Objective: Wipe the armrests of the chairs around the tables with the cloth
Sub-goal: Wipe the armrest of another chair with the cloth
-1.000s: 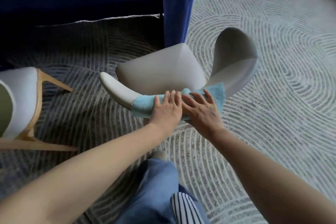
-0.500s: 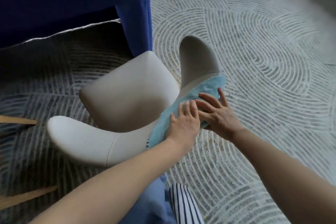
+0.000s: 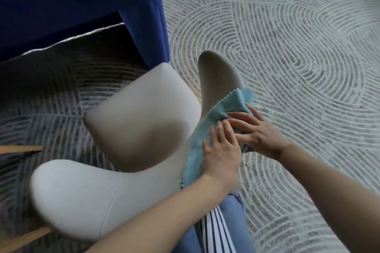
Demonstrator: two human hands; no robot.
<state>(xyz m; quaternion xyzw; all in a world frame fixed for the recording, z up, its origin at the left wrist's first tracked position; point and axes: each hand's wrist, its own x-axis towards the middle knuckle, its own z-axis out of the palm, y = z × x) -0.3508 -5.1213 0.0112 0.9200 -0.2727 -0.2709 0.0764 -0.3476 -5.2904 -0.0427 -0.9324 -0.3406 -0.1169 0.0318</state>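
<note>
One light-blue cloth (image 3: 230, 102) lies draped over the upper edge of a pale upholstered chair (image 3: 144, 125), along the curve where the backrest runs into the armrest (image 3: 216, 76) on the right of the view. Its upper end reaches the base of that armrest. Its lower end hangs down the outer face of the backrest.

Both hands are on the cloth, side by side and meeting at the fingertips. The left hand (image 3: 222, 154) has its fingers straight and close together, and its palm is laid flat, pressing the cloth against the chair. The right hand (image 3: 257, 131) has its fingers spread and extended across the cloth, and a fold of cloth shows beneath its heel. Whether its thumb hooks under the edge cannot be told. Neither hand is seen curled round the fabric.

The second armrest (image 3: 82, 191), nearest the camera at lower left, is uncovered and well apart from the cloth. The seat faces a counter (image 3: 82, 6) draped in dark blue fabric, whose corner hangs just beyond the seat's front edge. The floor carries a grey carpet (image 3: 298, 57) patterned with curved pale lines. A light wooden bar (image 3: 20, 148) shows at the left edge, and what it belongs to cannot be told. Blue trousers (image 3: 232, 224) and a striped garment (image 3: 216, 234) appear at the bottom, between the forearms.
</note>
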